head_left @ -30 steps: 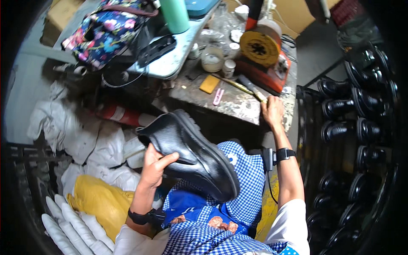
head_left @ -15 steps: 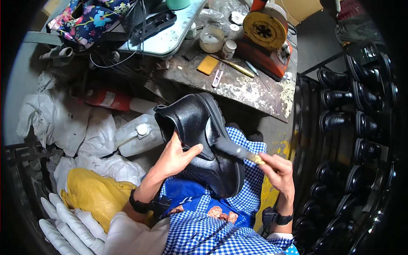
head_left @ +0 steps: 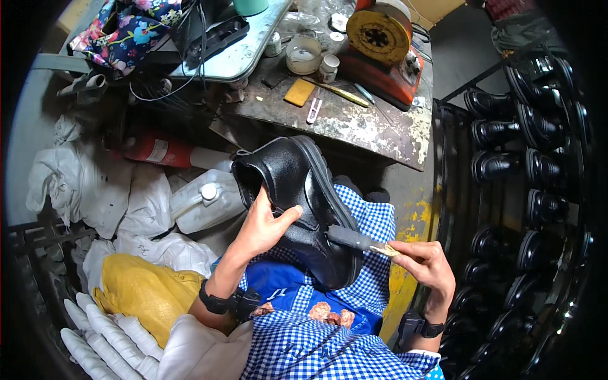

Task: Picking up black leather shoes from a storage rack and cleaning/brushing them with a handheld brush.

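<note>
A black leather shoe (head_left: pixel 285 168) rests tilted above my lap, its opening toward the left and its sole along the right side. My left hand (head_left: pixel 267 221) grips it by the collar, thumb outside on the upper and the other fingers hidden inside the opening. Between the thumb and fingers of my right hand (head_left: pixel 425 266) is the pale handle of a brush (head_left: pixel 351 238) with a dark grey, worn head. The brush's tip touches the shoe's side near the sole edge. A blue checked apron (head_left: pixel 316 348) covers my lap.
Ahead stands a worn workbench (head_left: pixel 380 139) with an orange grinding machine (head_left: pixel 383 38), a small jar (head_left: pixel 329 68) and a yellow sponge block (head_left: pixel 299 92). Racks of black shoes (head_left: pixel 497 166) line the right. A plastic jug (head_left: pixel 212 201) and a yellow sack (head_left: pixel 142 294) lie left.
The brush has moved slightly down along the shoe's side, and my right hand has shifted down and right. My left hand keeps its hold. The surroundings have shifted slightly in view.
</note>
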Tool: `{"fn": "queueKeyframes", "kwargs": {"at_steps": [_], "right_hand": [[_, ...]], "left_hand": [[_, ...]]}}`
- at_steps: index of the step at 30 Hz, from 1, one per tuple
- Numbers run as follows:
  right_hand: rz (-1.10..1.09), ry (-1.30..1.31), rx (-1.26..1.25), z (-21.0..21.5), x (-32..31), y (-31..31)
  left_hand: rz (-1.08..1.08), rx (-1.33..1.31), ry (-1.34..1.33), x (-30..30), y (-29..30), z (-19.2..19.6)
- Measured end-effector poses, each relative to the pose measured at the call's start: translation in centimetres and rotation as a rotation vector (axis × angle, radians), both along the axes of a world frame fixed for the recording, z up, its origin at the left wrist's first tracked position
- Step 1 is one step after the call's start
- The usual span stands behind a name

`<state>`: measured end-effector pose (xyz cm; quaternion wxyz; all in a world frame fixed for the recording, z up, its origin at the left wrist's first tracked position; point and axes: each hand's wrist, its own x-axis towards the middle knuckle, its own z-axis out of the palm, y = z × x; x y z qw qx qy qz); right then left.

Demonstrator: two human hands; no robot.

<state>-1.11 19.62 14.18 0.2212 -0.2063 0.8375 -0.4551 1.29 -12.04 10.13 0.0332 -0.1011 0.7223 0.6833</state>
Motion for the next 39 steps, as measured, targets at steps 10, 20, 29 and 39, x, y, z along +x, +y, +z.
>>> {"fn": "queueKeyframes", "kwargs": {"at_steps": [10,20,29,39], "right_hand": [[-0.046,-0.06,-0.014,-0.4,-1.1,-1.2],[-0.489,0.168,-0.099,-10.8,-13.5,0.0],[-0.444,0.458,0.113,-15.4,-21.5,-6.7],[-0.095,-0.037,-0.369,-3.8,-4.7,-4.1]], "left_hand": [[-0.015,0.008,-0.026,-0.5,0.3,0.3],[0.079,0.234,-0.086,-1.7,-1.7,-1.4],[0.109,0.206,-0.157,-1.8,-2.7,-1.5],[0.12,0.149,-0.16,-2.2,-0.1,3.3]]}}
